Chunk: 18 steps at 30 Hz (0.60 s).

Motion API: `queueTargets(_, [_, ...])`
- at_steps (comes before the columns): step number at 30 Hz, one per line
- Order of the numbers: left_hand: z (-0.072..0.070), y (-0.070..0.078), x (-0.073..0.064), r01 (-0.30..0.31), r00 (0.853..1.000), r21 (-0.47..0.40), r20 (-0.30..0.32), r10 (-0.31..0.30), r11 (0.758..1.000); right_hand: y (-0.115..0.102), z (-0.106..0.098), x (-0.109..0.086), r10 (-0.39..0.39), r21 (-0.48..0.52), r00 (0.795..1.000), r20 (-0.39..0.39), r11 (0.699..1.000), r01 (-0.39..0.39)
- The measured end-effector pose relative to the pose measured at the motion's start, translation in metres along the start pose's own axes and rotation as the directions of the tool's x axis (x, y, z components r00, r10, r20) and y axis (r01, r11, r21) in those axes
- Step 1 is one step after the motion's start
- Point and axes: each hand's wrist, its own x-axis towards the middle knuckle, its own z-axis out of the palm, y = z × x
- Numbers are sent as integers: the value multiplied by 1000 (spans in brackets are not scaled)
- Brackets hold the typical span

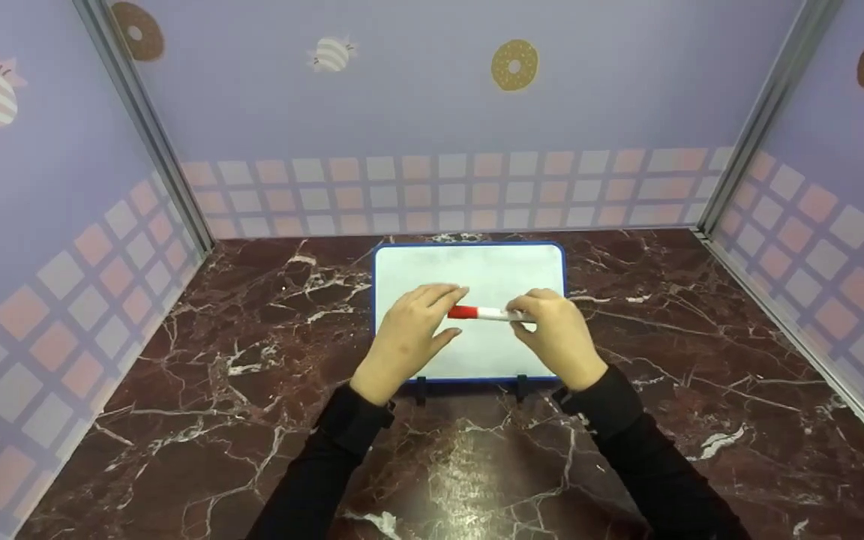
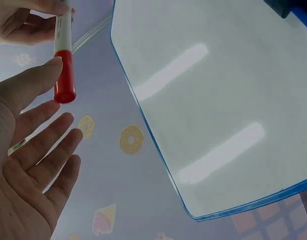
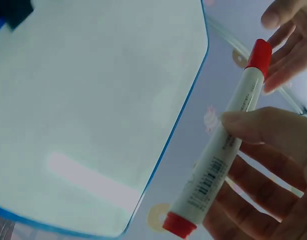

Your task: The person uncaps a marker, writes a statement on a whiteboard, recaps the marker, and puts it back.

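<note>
Right hand (image 1: 559,335) pinches a white marker (image 1: 490,313) between thumb and fingers; left hand (image 1: 408,328) grips nothing, fingers loosely extended about its red cap (image 3: 260,56), contact not determinable. Marker is held before a blue-rimmed whiteboard (image 1: 477,274), which the hands partly cover in the head view. Two black supports (image 1: 421,391) at board's near edge; dark marbled table (image 1: 252,427) below. Barcode (image 3: 209,180) on barrel; small print illegible.
</note>
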Motion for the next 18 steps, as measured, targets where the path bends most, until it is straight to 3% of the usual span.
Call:
queueTargets(7, [8, 1, -2, 11, 1000, -87, 7, -10, 996, -11, 6, -2, -39, -9, 999, 31, 999, 39])
queueTargets(18, [15, -3, -5, 42, 999, -142, 35, -37, 989, -12, 13, -3, -62, -30, 997, 51, 998, 64])
